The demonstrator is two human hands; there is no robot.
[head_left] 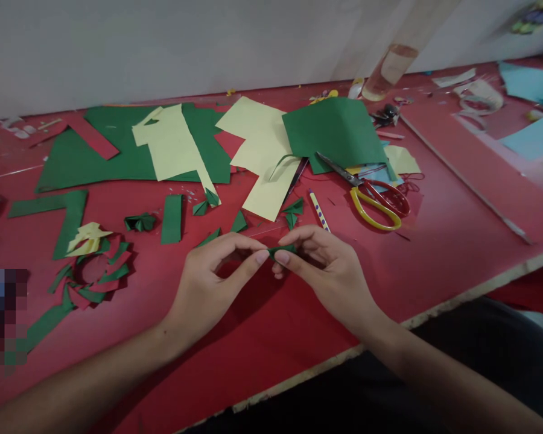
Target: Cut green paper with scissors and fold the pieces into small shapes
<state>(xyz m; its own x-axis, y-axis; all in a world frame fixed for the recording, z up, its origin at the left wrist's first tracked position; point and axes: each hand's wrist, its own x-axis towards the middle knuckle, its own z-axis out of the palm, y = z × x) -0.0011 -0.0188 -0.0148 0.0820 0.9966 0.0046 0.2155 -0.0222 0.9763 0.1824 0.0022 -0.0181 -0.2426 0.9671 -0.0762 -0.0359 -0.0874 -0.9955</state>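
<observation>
Between my two hands is a small folded piece of green paper point(280, 249), held just above the red table. My left hand point(219, 265) pinches its left end between thumb and forefinger. The thumb and fingers of my right hand point(326, 265) grip the right end and hide part of it. Just beyond my fingers lie small folded green pieces point(293, 209) and a white pencil with purple dots point(319, 210). To the left, a wreath of folded red and green paper point(104, 293) carries a yellow paper bow point(89, 239).
Scissors with red and yellow handles point(375, 208) lie right of the hands. Behind are green sheets point(330, 129) and cut yellow paper point(260, 141). A bottle of liquid point(389, 72) stands by the wall. A thin stick point(466, 178) lies right; the table edge point(479, 289) runs in front.
</observation>
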